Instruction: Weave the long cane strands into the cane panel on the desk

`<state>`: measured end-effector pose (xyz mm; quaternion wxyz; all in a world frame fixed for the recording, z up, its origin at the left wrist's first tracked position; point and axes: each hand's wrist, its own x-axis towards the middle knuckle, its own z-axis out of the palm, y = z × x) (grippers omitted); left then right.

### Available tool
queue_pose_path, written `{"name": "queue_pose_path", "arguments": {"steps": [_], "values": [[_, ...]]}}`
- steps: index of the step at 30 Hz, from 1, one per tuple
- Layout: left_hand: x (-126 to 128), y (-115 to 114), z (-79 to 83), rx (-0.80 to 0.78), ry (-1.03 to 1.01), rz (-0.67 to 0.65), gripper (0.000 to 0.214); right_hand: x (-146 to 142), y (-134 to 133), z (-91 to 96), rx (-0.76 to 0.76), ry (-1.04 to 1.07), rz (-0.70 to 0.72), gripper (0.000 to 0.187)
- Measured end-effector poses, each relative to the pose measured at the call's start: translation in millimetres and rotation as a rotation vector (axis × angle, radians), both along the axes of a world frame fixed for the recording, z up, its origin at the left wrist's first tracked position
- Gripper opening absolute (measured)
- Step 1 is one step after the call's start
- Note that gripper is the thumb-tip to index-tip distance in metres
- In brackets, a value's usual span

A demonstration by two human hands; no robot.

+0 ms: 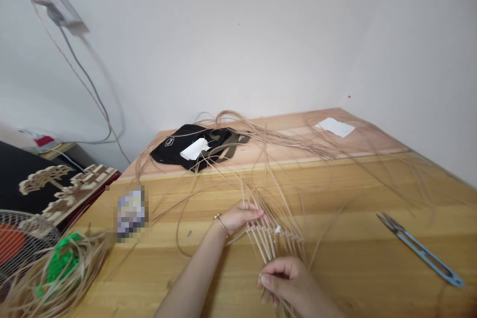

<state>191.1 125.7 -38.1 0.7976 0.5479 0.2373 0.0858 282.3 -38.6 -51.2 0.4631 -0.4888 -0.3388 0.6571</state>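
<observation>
A partly woven piece of pale rattan strands [266, 232] lies across the wooden table in front of me, its long loose ends fanning out away from me and toward me. My left hand [244, 216] wears a bracelet and is closed on the left end of the woven band, thumb on top. Nearer to me, my right hand [281, 280] pinches the gathered lower ends of the strands between thumb and fingers. A small white tag-like bit [278, 229] sits on the woven band between the hands.
Blue thread snips [425, 253] lie at the right. A black bag [179, 146] with white paper [196, 149] rests toward the wall, near another paper [337, 127]. Loose rattan [276, 134] crosses the back. At left are a rattan coil [80, 278] and a fan guard [22, 231].
</observation>
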Motion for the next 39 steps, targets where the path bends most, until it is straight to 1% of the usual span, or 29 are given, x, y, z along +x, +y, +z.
{"name": "queue_pose_path", "arguments": {"steps": [5,8,10,13,16,21,25,28,31,33,36,39], "values": [[-0.2,-1.7,0.1,-0.057,0.017,0.009,0.03,1.8,0.8,3.9,-0.018,-0.005,0.016,0.035],[-0.6,-2.9,2.6,-0.056,0.023,-0.003,0.031,4.3,1.4,4.3,-0.027,-0.029,0.005,0.038],[-0.7,-2.5,4.0,-0.014,0.038,-0.01,0.032,5.3,1.8,4.1,-0.021,-0.031,0.002,0.037],[0.0,-0.7,3.8,0.112,0.084,0.01,0.038,5.6,2.4,4.8,0.0,-0.008,0.008,0.035],[1.1,-0.6,1.8,0.224,0.112,0.022,0.045,5.9,2.5,7.1,0.009,0.007,-0.029,0.036],[1.6,-5.6,2.7,0.291,0.221,0.044,0.054,7.1,1.4,11.8,-0.053,0.033,-0.101,0.033],[0.7,-7.8,5.8,0.475,0.275,0.062,0.057,6.6,2.0,12.3,-0.063,0.049,-0.143,0.031],[0.1,-7.8,6.2,0.558,0.286,0.069,0.06,7.1,3.0,10.5,-0.063,0.07,-0.162,0.031],[-0.9,-6.9,5.4,0.599,0.224,0.06,0.058,9.7,3.1,9.6,-0.075,0.1,-0.185,0.031],[-2.1,-5.8,5.3,0.609,0.186,0.031,0.056,12.4,2.4,10.3,-0.092,0.101,-0.198,0.031],[-4.5,-3.5,5.7,0.61,0.173,-0.036,0.056,16.5,0.8,12.3,-0.094,0.097,-0.195,0.032],[-6.3,-1.6,5.4,0.58,0.169,-0.066,0.055,19.2,-0.1,13.8,-0.086,0.118,-0.197,0.031]]}}
